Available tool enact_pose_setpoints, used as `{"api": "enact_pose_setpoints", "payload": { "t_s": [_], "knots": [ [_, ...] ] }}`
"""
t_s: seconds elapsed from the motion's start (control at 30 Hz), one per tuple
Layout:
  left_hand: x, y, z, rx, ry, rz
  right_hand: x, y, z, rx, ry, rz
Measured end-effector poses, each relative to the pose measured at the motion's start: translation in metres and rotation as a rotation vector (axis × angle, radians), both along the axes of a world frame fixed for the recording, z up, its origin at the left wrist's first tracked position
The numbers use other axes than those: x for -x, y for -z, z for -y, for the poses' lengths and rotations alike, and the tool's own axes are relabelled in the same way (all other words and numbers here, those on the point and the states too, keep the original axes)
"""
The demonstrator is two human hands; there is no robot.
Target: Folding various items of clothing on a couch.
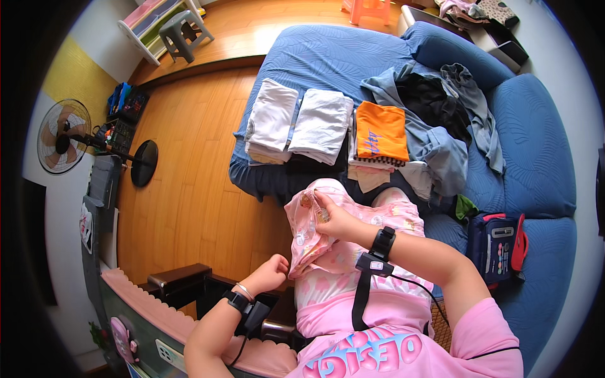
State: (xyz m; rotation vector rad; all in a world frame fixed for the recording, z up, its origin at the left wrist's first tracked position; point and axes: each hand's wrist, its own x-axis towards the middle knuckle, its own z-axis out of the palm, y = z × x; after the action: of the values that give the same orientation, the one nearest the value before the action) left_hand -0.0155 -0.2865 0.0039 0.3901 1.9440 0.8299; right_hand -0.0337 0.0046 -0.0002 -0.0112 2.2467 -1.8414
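Note:
A pink printed garment [307, 245] is draped over my lap, partly bunched. My right hand [335, 217] grips its gathered upper edge between thumb and fingers. Beside the garment's lower left edge is my left hand [270, 273], fingers curled; whether they pinch the fabric is hidden. In front of my knees, folded clothes rest on a blue-covered sofa [331, 52]: a white stack [272, 113], a second white stack [321, 123], and a stack topped by an orange shirt [382, 130]. To their right lies a loose heap of denim and black clothes [432, 108].
A navy and red bag [494, 248] stands on the sofa at my right. On my left are a desk with a scalloped pink cover [151, 297], a phone [170, 354] and a dark wooden armrest [179, 274]. A standing fan [64, 137] and a grey stool [184, 35] are farther off.

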Motion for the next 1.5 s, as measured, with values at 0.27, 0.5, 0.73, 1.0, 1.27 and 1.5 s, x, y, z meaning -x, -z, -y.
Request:
{"api": "enact_pose_setpoints", "payload": {
  "t_s": [0.27, 0.5, 0.73, 1.0, 1.27, 1.5],
  "knots": [
    [0.017, 0.021, -0.043, -0.075, -0.606, 0.705, -0.022, -0.029, -0.021, -0.145, -0.020, 0.182],
    [0.010, 0.041, -0.041, -0.301, -0.821, 0.550, -0.033, -0.048, -0.007, 0.328, 0.070, 0.348],
    [0.035, -0.015, -0.010, -0.276, -0.874, 0.272, -0.039, -0.035, -0.001, 0.006, -0.107, 0.246],
    [0.027, -0.069, -0.030, -0.393, -0.833, -0.020, -0.014, -0.075, 0.009, -0.136, 0.002, -0.266],
    [0.031, -0.102, -0.050, -0.482, -0.941, 0.441, -0.023, -0.048, 0.053, 0.167, -0.020, 0.243],
    [0.019, -0.136, -0.101, -0.634, -0.822, 0.091, -0.017, -0.054, 0.066, 0.911, 0.208, 0.380]
  ]
}}
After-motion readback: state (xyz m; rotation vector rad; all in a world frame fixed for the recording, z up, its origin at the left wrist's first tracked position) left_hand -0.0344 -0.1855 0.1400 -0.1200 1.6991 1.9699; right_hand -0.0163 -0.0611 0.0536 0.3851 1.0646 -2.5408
